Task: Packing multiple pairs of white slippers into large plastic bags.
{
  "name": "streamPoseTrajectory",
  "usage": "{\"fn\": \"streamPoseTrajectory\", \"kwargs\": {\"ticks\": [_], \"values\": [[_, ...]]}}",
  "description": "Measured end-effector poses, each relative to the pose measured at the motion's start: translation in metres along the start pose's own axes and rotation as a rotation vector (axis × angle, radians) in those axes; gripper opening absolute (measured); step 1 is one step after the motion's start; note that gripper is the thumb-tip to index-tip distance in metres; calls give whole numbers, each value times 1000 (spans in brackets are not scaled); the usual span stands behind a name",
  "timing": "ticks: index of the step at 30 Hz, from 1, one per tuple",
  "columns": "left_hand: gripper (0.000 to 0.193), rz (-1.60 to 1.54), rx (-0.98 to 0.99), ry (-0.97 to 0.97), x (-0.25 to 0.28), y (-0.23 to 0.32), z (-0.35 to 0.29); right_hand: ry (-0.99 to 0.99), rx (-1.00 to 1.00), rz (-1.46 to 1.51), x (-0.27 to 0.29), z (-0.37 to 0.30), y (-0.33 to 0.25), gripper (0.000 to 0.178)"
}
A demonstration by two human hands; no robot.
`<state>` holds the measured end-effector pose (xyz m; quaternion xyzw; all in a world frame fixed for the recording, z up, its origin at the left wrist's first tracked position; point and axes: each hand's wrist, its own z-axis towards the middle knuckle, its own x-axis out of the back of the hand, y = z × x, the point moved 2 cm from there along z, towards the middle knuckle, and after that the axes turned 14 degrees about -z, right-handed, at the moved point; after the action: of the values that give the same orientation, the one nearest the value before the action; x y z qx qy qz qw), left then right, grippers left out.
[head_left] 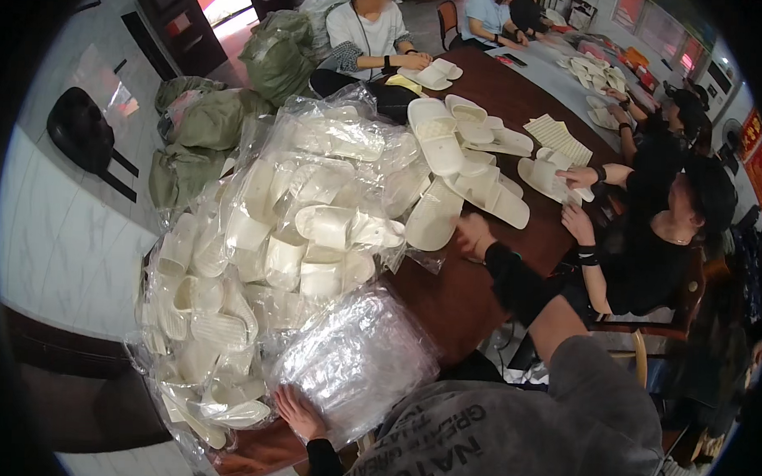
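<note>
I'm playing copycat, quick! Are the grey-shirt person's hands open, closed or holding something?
Left hand: open, resting on the clear plastic.
Right hand: blurred beside a slipper; can't tell if open or closed.

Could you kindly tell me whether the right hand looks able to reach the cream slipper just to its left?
Probably yes: the right hand is beside that cream slipper, whose near edge looks uncovered, and nothing seems to stand between them.

At six o'clock in your view, a clear, rectangular plastic-film stack (360, 355) lies flat, creased; at two o'clock, a cream, elongated, textured slipper (433, 216) lies twelve-to-six.
</note>
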<state>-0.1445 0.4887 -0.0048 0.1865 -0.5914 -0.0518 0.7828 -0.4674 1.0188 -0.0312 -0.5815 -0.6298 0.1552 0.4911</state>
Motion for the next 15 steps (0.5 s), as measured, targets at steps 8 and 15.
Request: {"fn": "streamPoseTrajectory", "kwargs": {"ticks": [8, 15], "values": [[41, -113, -45, 18, -24, 16, 16, -135, 292, 458, 35, -67, -67, 24], [42, -98, -50, 46, -17, 8, 12, -243, 530, 611, 105, -148, -163, 14]]}}
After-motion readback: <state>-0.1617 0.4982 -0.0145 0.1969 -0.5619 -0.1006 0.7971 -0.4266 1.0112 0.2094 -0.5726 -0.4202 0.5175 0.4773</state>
